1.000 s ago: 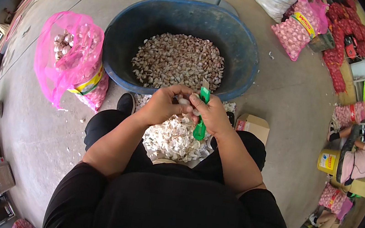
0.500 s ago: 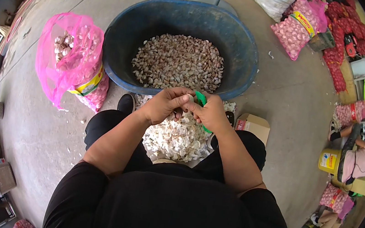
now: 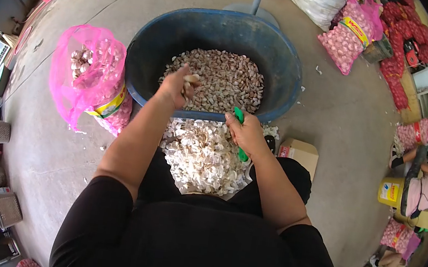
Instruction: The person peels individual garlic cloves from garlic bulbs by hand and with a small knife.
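Observation:
My left hand (image 3: 177, 89) reaches over the near left rim of a dark blue tub (image 3: 142, 64). Its fingers are loosely curled, with pale garlic cloves (image 3: 191, 78) at them; blur hides how firmly they are held. Below lies a broad layer of loose garlic cloves (image 3: 226, 78) on the tub floor. In my right hand (image 3: 250, 134), closed at the near rim, is a green-handled knife (image 3: 238, 115); I cannot make out its blade. Between my legs, a heap of white garlic skins (image 3: 205, 156) lies just below both hands.
Left of the tub stands a pink mesh bag of garlic bulbs (image 3: 89, 76). A cardboard box (image 3: 300, 154) sits by my right foot. More garlic bags (image 3: 345, 42) and a white sack (image 3: 315, 3) are at the back right. Other people sit along the right edge.
My left hand has parted from the right and moved forward and left, over the tub, with cloves. My right hand stays near the rim with the knife. The view has shifted slightly.

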Demonstrator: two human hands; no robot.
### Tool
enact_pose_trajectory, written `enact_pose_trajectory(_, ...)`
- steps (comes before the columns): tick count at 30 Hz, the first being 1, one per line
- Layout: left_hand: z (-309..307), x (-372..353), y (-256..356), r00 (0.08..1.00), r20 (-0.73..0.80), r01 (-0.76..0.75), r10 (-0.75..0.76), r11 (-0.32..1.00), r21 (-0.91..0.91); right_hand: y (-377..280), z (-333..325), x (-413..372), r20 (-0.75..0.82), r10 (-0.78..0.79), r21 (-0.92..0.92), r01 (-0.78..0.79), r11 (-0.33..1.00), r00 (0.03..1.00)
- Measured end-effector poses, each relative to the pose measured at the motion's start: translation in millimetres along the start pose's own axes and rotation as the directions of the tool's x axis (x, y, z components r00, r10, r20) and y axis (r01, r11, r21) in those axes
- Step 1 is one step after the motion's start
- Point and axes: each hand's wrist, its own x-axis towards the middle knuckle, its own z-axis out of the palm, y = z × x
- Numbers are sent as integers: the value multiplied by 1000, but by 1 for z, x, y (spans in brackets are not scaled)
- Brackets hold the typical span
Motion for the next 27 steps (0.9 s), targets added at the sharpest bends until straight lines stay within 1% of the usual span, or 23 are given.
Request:
enact_pose_trajectory(2,-3,18,16,991,-122,-51,59,996,72,0,0,1,-10,6,-18,-6,1000,1000)
enact_pose_trajectory(5,-19,37,23,963,-256,-53,85,990,129,2,-2,3,-24,4,-40,-5,999,1000)
enact_pose_trajectory(6,-23,36,24,970,-224,-75,90,994,79,-1,-1,3,-23,-9,-38,9,999,1000)
enact_pose_trajectory(9,-41,37,30,996,-83,-10,18,996,94,-5,0,1,-4,-22,-35,22,999,1000)
enact_pose_trajectory(10,-46,37,28,999,1,51,-51,991,124,-6,1,0,10,-22,-35,22,999,1000)
enact_pose_trajectory(12,-44,19,23,970,159,155,-186,969,191,-8,0,-1,38,-2,-45,3,999,999)
enact_pose_trajectory(13,-46,20,12,938,198,201,-283,914,352,-8,-1,0,59,3,-52,0,999,998)
enact_pose_trajectory(14,-43,8,-8,962,151,123,-226,857,501,-3,-2,2,89,41,-46,-37,998,995)
enact_pose_trajectory(15,-33,-12,-20,960,53,167,-273,718,676,-7,-1,2,98,89,-160,-73,984,991)
enact_pose_trajectory(16,-26,-29,-29,975,107,-7,-197,452,892,-12,1,-2,100,139,-274,-107,956,985)
enact_pose_trajectory(17,-44,-20,-41,936,347,-352,65,89,932,-14,2,-4,92,184,-387,-135,912,978)
enact_pose_trajectory(18,-47,-25,-33,866,430,-434,257,-42,900,-9,3,-3,103,117,-442,-60,895,988)
enact_pose_trajectory(19,-51,-30,-24,751,511,-480,418,-187,857,1,4,-2,117,54,-493,10,870,992)
enact_pose_trajectory(20,-50,-41,-2,581,548,-547,602,-210,811,8,7,-2,131,-8,-540,78,838,991)
enact_pose_trajectory(21,-49,-52,26,372,549,-602,749,-256,757,4,9,-4,142,-7,-557,86,826,990)
enact_pose_trajectory(22,-59,-55,51,256,492,-560,832,-288,777,-4,10,-6,150,-7,-575,92,813,989)
enact_pose_trajectory(23,-64,-67,82,29,474,-502,880,-397,768,-7,11,-7,154,-4,-592,96,800,988)
enact_pose_trajectory(24,-72,-76,113,-121,363,-435,924,-378,817,8,12,-1,116,16,-580,55,813,993)
enact_pose_trajectory(25,-103,-65,150,-225,277,-397,934,-347,850,3,13,0,126,54,-556,26,831,991)
enact_pose_trajectory(26,-117,-63,175,-96,49,-452,994,-88,888,-6,14,0,137,92,-531,-5,847,986)
enact_pose_trajectory(27,-129,-61,197,42,-181,-473,983,179,863,-11,15,1,146,129,-507,-38,861,981)
